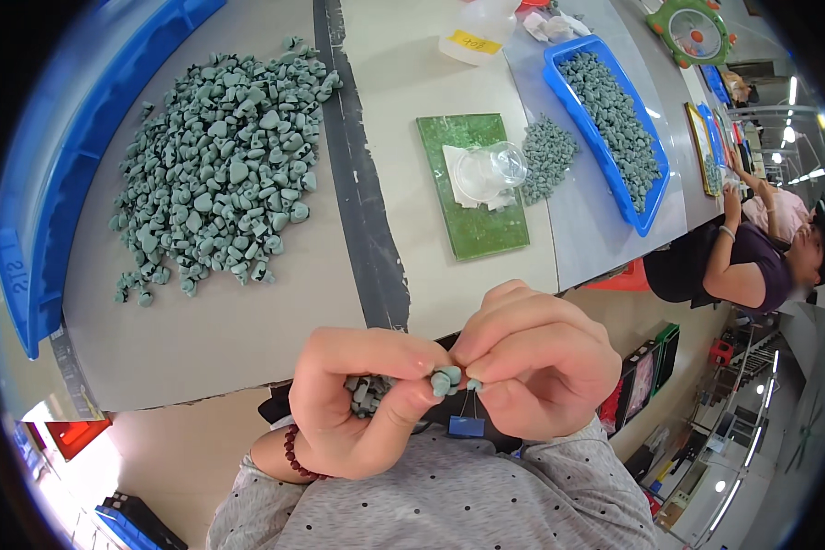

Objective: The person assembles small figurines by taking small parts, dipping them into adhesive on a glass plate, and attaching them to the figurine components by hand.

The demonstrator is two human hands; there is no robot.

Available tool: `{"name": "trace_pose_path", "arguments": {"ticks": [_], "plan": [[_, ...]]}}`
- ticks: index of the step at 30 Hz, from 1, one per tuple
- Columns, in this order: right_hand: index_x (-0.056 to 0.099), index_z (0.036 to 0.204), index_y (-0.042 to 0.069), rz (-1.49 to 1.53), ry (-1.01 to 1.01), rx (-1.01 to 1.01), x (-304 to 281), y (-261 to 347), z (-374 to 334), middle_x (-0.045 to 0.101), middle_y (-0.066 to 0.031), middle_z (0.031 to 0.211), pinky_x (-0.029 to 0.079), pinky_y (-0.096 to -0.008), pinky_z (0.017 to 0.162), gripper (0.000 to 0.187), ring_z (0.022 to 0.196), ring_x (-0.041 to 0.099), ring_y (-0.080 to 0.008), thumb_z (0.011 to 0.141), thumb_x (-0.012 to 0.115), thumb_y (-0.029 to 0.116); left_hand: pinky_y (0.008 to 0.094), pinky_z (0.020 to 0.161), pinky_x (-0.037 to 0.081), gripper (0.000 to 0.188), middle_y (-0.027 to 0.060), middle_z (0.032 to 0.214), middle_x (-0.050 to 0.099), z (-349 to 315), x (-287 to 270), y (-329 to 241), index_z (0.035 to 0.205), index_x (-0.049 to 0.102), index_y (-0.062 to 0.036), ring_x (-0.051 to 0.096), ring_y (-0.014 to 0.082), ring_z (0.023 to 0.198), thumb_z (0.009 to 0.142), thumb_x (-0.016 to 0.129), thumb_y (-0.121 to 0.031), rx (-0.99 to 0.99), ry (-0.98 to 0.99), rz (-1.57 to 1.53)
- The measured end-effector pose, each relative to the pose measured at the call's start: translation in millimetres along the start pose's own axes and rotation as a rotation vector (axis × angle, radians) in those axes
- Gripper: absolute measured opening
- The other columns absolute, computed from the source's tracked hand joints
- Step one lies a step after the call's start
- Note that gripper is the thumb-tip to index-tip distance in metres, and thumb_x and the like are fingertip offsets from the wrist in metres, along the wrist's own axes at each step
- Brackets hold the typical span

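Note:
Close in front of my body, my left hand pinches a small grey-green moulded piece between thumb and forefinger. My right hand meets it fingertip to fingertip, its thumb and forefinger closed on a tiny bit of the same colour. Whether the two bits are joined is hidden by the fingers. More small grey pieces show inside the curl of my left hand; whether they lie in the palm or behind it, I cannot tell. Beyond my hands, a large heap of such pieces covers the left tabletop.
A blue bin curves along the left. Ahead lie a green board bearing a clear plastic cup, a smaller heap and a filled blue tray. A green fan stands at far right. Co-workers sit at right.

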State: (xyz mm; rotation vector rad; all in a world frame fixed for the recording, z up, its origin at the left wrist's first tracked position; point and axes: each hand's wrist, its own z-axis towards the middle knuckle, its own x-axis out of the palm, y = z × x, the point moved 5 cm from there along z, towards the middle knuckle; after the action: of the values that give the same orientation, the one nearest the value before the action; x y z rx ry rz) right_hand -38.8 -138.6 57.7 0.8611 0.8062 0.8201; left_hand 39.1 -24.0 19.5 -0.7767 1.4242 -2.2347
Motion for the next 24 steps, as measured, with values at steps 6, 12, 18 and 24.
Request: {"name": "trace_pose_path", "arguments": {"ticks": [6,12,18,24], "plan": [[0.064,0.081,0.001,-0.122,-0.074,-0.053,1.2,4.6,-0.2,0.063,-0.0090,0.082,0.045,-0.0260,0.058,0.024,0.066,0.059,-0.0168,0.059,0.066,-0.007,0.0215,0.057,0.043,0.015,0.0162,0.083,0.060,-3.3,-2.1,3.3,0.093,0.042,-0.0007,0.052,0.0108,0.063,0.086,0.055,-0.003,-0.038,0.043,-0.073],[0.062,0.079,-0.001,-0.289,-0.021,-0.220,1.7,11.2,1.2,0.063,-0.0124,0.079,0.039,-0.0271,0.050,0.014,0.062,0.060,-0.0187,0.066,0.066,-0.003,0.0234,0.058,0.049,0.017,0.0199,0.090,0.061,-6.4,-1.1,1.7,0.096,0.044,0.0010,0.059,0.0124,0.067,0.083,0.054,0.007,0.009,0.057,-0.089],[0.065,0.077,-0.001,-0.500,0.028,-0.407,3.0,20.8,-0.6,0.063,-0.0106,0.084,0.039,-0.0252,0.053,0.023,0.069,0.061,-0.0193,0.055,0.067,0.003,0.0229,0.055,0.049,0.018,0.0197,0.089,0.062,-7.2,-0.4,-1.2,0.094,0.043,0.0010,0.058,0.0115,0.063,0.082,0.054,0.009,0.038,0.040,0.011],[0.065,0.075,-0.002,-0.566,-0.014,-0.484,5.7,24.6,-6.5,0.064,-0.0120,0.084,0.041,-0.0253,0.054,0.022,0.071,0.062,-0.0205,0.055,0.067,0.005,0.0233,0.055,0.049,0.018,0.0204,0.088,0.062,-8.0,2.2,-0.7,0.092,0.043,0.0013,0.058,0.0130,0.063,0.081,0.055,0.011,0.057,0.002,0.042]]}}
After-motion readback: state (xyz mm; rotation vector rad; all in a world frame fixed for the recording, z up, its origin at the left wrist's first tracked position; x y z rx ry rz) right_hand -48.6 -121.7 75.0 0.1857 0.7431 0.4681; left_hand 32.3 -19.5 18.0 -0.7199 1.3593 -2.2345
